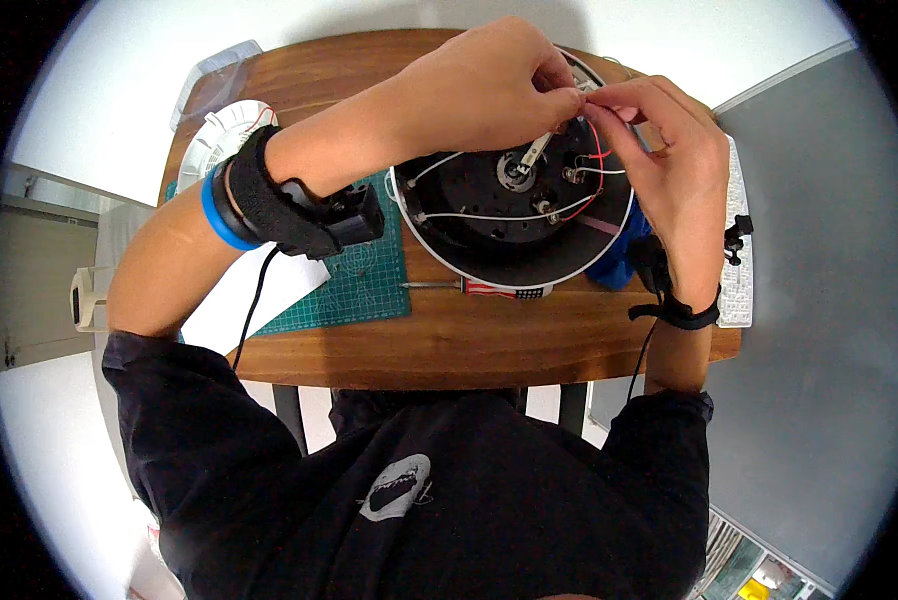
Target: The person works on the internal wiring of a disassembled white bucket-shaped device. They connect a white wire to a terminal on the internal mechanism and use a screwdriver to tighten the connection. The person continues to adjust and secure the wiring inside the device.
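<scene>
A round appliance housing [459, 240] with a black inside and a white rim lies on the table, its inner parts showing. White wires [479, 216] and a red wire [600, 150] run between metal terminals inside it. Over its far right edge my left hand [499, 80] and my right hand [669, 130] meet, both closed with fingertips pinched together. The red wire leads up to that pinch; its end is hidden by the fingers. Below the hands, a pale metal strip [535, 152] crosses the round middle part of the housing.
A screwdriver [479, 289] lies before the housing. At left are a green cutting mat [359, 290], white paper [269, 300], a white round part [214, 140] and a clear plastic tray [214, 75]. Blue cloth-like material [614, 262] and a white keyboard [736, 290] lie at right.
</scene>
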`<state>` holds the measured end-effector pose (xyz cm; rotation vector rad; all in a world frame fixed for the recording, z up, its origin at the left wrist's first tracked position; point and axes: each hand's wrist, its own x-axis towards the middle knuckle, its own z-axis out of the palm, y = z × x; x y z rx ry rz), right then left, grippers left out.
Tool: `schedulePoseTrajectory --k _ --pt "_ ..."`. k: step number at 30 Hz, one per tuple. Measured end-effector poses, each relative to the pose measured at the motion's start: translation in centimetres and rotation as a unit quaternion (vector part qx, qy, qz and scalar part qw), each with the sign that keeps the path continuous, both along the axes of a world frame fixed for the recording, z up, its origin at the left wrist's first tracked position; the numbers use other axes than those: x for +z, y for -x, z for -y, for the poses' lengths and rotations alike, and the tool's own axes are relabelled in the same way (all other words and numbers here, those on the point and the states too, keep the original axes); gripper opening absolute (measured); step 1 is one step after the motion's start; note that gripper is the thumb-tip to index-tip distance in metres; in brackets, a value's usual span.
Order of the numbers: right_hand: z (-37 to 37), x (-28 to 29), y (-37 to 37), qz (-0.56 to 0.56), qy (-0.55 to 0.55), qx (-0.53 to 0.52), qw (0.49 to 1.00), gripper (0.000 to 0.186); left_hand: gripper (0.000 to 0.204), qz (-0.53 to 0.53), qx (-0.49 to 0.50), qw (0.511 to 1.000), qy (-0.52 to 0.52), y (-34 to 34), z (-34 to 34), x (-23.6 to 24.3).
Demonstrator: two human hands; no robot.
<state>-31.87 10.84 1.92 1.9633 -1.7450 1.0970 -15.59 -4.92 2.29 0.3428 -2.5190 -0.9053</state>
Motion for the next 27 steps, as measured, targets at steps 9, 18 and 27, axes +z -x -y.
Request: schedulePoseTrajectory --k 9,18,27 --pt "-0.3 -0.1 0.0 0.009 -0.008 0.003 1.000 0.014 0.028 0.128 -0.018 0.989 -0.069 -0.5 -0.4 4.3" --pt "-0.1 -0.2 -0.1 0.044 -0.009 0.006 0.999 0.016 0.031 0.115 -0.047 0.988 -0.090 -1.6 -1.1 5.7" --pt "0.0 -0.2 0.1 0.028 -0.014 -0.005 0.999 0.016 0.030 0.171 0.003 0.981 -0.092 -0.7 -1.9 6.5"
